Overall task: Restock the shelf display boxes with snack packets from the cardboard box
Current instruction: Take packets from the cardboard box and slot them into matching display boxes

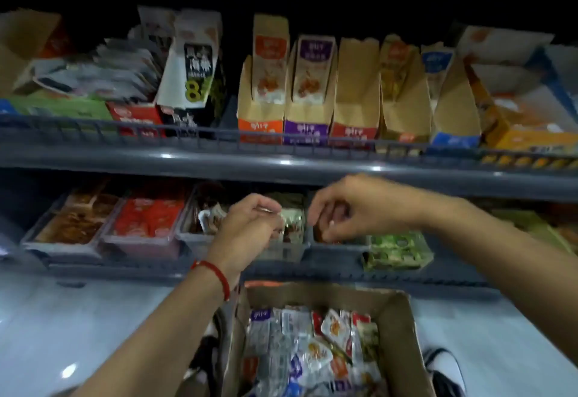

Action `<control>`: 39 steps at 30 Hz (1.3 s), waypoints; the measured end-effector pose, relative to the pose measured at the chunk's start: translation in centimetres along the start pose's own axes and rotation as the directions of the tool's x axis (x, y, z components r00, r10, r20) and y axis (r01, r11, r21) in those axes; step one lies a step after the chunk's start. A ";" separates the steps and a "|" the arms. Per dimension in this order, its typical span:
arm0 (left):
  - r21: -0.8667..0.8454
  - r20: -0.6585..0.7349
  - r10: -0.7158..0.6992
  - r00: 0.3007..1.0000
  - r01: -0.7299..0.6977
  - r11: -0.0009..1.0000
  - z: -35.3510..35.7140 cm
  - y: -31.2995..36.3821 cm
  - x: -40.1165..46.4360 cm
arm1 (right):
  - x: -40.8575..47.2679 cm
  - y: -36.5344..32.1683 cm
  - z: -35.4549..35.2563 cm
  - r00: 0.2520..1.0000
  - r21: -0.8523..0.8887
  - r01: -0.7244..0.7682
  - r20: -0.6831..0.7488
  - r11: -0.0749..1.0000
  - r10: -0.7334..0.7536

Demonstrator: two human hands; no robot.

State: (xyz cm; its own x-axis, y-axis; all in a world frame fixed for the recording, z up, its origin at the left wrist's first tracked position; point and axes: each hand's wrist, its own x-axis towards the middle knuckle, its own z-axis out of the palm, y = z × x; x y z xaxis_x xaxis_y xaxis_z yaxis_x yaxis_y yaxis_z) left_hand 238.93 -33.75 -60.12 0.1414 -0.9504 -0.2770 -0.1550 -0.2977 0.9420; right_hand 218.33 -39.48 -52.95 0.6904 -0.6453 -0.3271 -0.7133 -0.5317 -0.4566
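- The cardboard box (pixel 397 327) sits at the bottom centre of the head view, below both hands and in front of the lower shelf (pixel 312 274); its flaps are open.
- The box holds a loose heap of snack packets (pixel 312 349): small, glossy, crinkled foil-and-plastic sachets in white, red, orange and purple. Their print is too blurred to read.
- The left hand (pixel 250 224) reaches over a clear plastic tray (pixel 291 249) on the lower shelf. Its fingers are curled and pinch a small pale packet (pixel 289 218) at the tray's upper edge.
- A red string bracelet (pixel 215 274) circles the left wrist.
- The right hand (pixel 347 209) hovers just right of the left hand, over the adjoining tray. Its fingers are curled downward with thumb and forefinger close together; whether they hold anything cannot be told.
- Further clear trays stand to the left on the same shelf: one with red packets (pixel 150 218), one with brown packets (pixel 75 221).
- A green printed packet bundle (pixel 397 249) lies at the shelf front, below the right forearm.
- The upper shelf (pixel 281 165) is dark grey metal with a low wire rail. It carries a row of upright kraft-card display boxes (pixel 356 93) with orange, purple, red and blue label bands.
- A white-and-black carton (pixel 194 61) at upper left bears a large yellow "8"; the other characters are illegible.
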 end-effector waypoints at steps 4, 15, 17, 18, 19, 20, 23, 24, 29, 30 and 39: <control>0.312 0.094 -0.090 0.992 0.056 0.948 2.0 -7.0 -0.8 | 2.9 6.1 13.3 0.908 -0.154 -0.144 0.372 0.977 0.193; 0.655 0.096 -0.456 0.885 0.289 0.698 6.2 -23.2 -4.7 | 2.6 14.2 43.3 0.845 -0.071 -0.430 0.318 0.900 0.429; 0.684 0.078 -0.434 0.897 0.269 0.679 6.9 -23.1 -4.3 | 2.5 13.5 45.2 0.866 -0.089 -0.392 0.299 0.916 0.400; 0.692 0.078 -0.428 0.900 0.261 0.673 7.3 -22.9 -4.1 | 2.6 13.3 45.5 0.873 -0.059 -0.391 0.292 0.919 0.390; 0.695 0.088 -0.418 0.904 0.244 0.676 7.7 -22.8 -3.9 | 2.8 13.3 45.8 0.878 -0.021 -0.384 0.301 0.923 0.372; 0.694 0.103 -0.407 0.907 0.228 0.683 8.1 -22.8 -3.6 | 2.8 13.2 45.7 0.871 0.033 -0.399 0.327 0.916 0.367; 0.678 0.174 -0.424 0.889 0.204 0.706 9.1 -22.7 -3.3 | 2.4 14.4 45.3 0.884 0.158 -0.415 0.302 0.896 0.357; 0.679 0.182 -0.431 0.884 0.204 0.705 9.2 -22.7 -3.2 | 2.2 14.9 44.6 0.884 0.193 -0.431 0.286 0.882 0.369; 0.702 0.177 -0.429 0.886 0.192 0.686 9.1 -22.5 -3.6 | 1.0 15.8 40.2 0.892 0.421 -0.450 0.168 0.787 0.420; 0.698 0.180 -0.424 0.888 0.189 0.691 9.0 -22.4 -3.6 | 0.5 15.8 38.9 0.888 0.443 -0.452 0.141 0.775 0.437; 0.580 0.190 -0.225 0.956 0.075 0.811 9.1 -19.1 -3.1 | -3.2 14.3 27.0 0.898 0.833 -0.204 -0.050 0.514 0.438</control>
State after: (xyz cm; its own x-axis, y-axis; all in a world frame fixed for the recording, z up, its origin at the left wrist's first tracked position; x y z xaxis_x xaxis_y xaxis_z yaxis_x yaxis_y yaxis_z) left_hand 232.57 -25.90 -78.98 -0.0161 -0.8585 -0.5125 -0.6823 -0.3653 0.6333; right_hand 209.18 -30.17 -80.72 0.3018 -0.8394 -0.4520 -0.4065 0.3156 -0.8574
